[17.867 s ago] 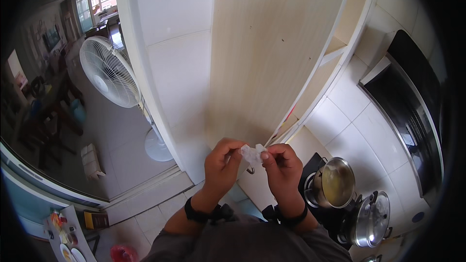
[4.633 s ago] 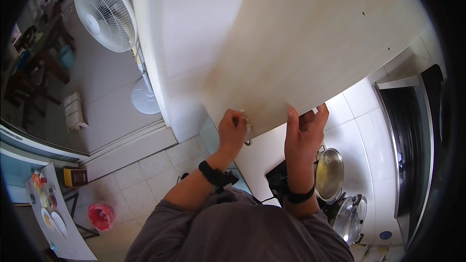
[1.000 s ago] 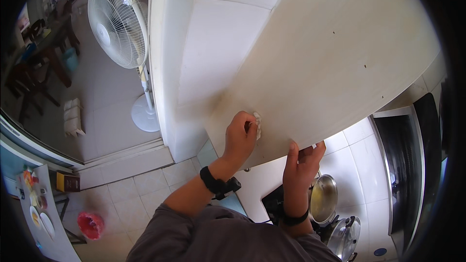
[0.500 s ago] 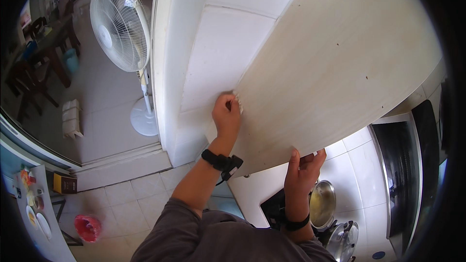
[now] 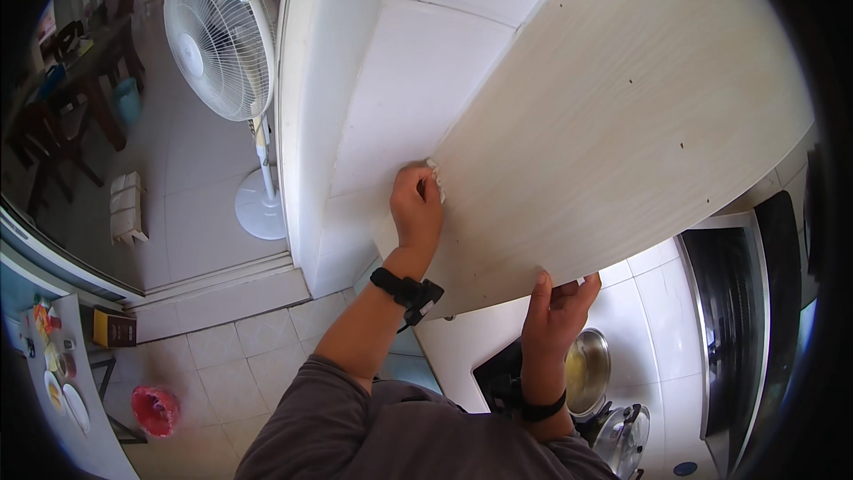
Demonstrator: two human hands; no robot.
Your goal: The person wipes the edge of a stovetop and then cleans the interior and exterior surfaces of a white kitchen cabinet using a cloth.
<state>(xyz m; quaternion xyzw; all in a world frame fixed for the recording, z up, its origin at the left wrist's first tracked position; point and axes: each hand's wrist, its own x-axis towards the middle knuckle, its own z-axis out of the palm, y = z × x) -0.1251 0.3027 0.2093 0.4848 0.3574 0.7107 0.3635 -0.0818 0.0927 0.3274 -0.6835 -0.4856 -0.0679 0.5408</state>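
A pale wood-grain panel (image 5: 613, 133), like a cabinet side or door, slants across the upper right, its left edge along the white tiled wall (image 5: 426, 80). My left hand (image 5: 416, 212) is closed in a pinch on a small crumpled white wipe (image 5: 440, 182), pressed to the panel near that edge. What the wipe is made of is hard to make out. At the panel's lower edge, my right hand (image 5: 553, 324) has its thumb and curled fingers on the rim; the fingertips are partly hidden. Black bands circle both wrists, the left one carrying a small black device (image 5: 421, 300).
Below the right hand stand a metal pot (image 5: 588, 373) and a glass-lidded pot (image 5: 622, 440). A dark range hood (image 5: 724, 329) is at the right. A white standing fan (image 5: 218, 44) is beyond the doorway. On the floor sits a red bin (image 5: 155, 411) near a side table (image 5: 75, 347).
My left hand stays pinched on the wipe at almost the same spot on the panel. My right hand keeps its place at the rim. The whole view has shifted slightly.
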